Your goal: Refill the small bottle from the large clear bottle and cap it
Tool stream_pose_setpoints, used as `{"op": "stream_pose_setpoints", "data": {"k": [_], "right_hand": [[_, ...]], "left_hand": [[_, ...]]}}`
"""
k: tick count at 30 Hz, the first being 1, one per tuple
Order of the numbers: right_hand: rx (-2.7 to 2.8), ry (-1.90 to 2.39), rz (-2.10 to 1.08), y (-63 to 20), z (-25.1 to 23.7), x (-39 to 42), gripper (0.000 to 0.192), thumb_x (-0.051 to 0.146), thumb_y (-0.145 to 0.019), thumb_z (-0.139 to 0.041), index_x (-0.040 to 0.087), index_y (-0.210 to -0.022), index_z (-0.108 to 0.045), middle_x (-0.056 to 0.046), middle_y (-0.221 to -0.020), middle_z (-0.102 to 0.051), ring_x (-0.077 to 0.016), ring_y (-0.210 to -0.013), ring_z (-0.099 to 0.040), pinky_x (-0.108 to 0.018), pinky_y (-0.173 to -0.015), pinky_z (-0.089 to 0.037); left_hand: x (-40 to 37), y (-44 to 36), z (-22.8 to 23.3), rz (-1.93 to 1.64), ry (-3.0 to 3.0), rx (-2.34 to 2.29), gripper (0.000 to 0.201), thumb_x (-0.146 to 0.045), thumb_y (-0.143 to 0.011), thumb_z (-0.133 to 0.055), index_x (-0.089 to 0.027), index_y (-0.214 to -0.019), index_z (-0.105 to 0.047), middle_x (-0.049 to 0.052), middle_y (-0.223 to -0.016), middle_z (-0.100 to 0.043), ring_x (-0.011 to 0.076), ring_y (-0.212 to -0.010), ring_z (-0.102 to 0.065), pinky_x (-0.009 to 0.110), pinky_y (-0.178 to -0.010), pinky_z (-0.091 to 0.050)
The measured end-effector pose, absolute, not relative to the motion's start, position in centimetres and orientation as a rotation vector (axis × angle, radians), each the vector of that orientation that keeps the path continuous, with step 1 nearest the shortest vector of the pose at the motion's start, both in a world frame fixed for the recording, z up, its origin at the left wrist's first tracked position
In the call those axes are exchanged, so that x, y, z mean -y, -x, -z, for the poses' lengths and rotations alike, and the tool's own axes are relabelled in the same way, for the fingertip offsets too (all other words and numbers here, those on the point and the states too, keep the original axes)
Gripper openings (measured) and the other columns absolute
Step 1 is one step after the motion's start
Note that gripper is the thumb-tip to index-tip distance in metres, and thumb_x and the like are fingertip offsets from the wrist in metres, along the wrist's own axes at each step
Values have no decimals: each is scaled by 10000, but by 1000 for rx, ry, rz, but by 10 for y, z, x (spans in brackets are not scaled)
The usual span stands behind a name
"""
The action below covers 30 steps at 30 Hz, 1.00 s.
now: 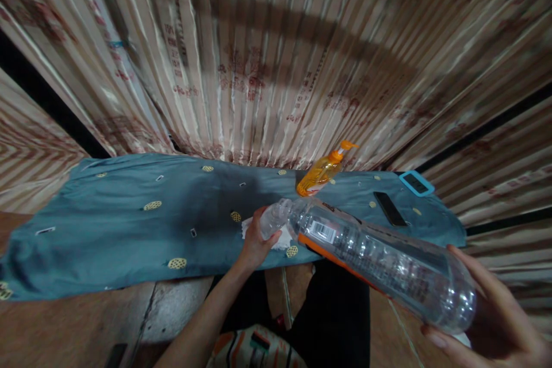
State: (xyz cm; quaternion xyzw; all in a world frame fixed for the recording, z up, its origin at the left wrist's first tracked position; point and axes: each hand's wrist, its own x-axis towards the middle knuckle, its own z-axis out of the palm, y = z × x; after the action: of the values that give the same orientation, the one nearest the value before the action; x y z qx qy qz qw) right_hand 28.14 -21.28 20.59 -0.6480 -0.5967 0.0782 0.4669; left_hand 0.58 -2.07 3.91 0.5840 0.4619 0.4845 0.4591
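Observation:
A large clear plastic bottle [388, 261] with an orange-edged label is tilted across the view, its neck lower left of centre and its base towards me. My right hand [495, 310] wraps around the base end. My left hand [257, 241] is closed around a small clear container [272, 219], whose exact kind I cannot make out. The container's end meets the bottle's neck. Below my left hand, a white tissue [283, 239] lies on the cloth. Just beyond the bottle's neck stands an orange pump bottle [319, 175].
A blue-green patterned cloth [125, 230] covers the low table. To the right lie a black phone [390, 209] and a blue-framed device with a dark screen [416, 183]. Pleated curtains [267, 69] hang close behind, with dark poles at both sides.

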Motion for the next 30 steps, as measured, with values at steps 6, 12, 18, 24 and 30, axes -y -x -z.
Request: {"op": "stream_pose_setpoints", "data": {"k": [6, 12, 18, 24, 30], "right_hand": [[1457, 1600, -227, -287, -202, 215, 920, 382, -728, -873, 336, -1554, -469, 36, -1561, -553, -191, -1351, -613, -178, -1065, -474], [1500, 1658, -212, -274, -206, 207, 870, 486, -733, -838, 323, -1524, -514, -45, -1506, -607, -358, -1394, -567, -448, -1032, -610], [1537, 1673, -194, -258, -214, 198, 874, 525, -701, -842, 309, -1495, -548, -74, -1478, -631, -383, -1423, -530, -476, -1025, -616], [1448, 1687, -226, -282, -207, 210, 890, 458, -710, -848, 322, -1524, -516, -70, -1546, -569, -373, -1419, -535, -470, -1105, -521], [1412, 1644, -267, -288, -204, 213, 911, 382, -720, -856, 365, -1547, -476, 8, -1585, -530, -266, -1419, -549, -312, -1112, -460]], "left_hand": [[21, -6, -39, -1194, -1434, -1137, 602, -222, -726, -762, -205, -1283, -534, 82, -1229, -701, 267, -1142, -691, 445, -1037, -551], [20, -6, -38, -1203, -1449, -1134, 600, -225, -727, -753, -204, -1284, -530, 81, -1248, -693, 259, -1158, -686, 439, -1051, -545], [20, -6, -38, -1191, -1435, -1130, 599, -239, -725, -754, -205, -1279, -530, 82, -1232, -700, 262, -1148, -691, 442, -1043, -548], [20, -4, -42, -1189, -1430, -1142, 596, -236, -714, -763, -208, -1266, -539, 86, -1223, -708, 274, -1135, -697, 454, -1037, -554], [19, -5, -41, -1189, -1437, -1148, 609, -244, -712, -760, -190, -1275, -533, 106, -1240, -705, 292, -1135, -695, 486, -1034, -552]]}}
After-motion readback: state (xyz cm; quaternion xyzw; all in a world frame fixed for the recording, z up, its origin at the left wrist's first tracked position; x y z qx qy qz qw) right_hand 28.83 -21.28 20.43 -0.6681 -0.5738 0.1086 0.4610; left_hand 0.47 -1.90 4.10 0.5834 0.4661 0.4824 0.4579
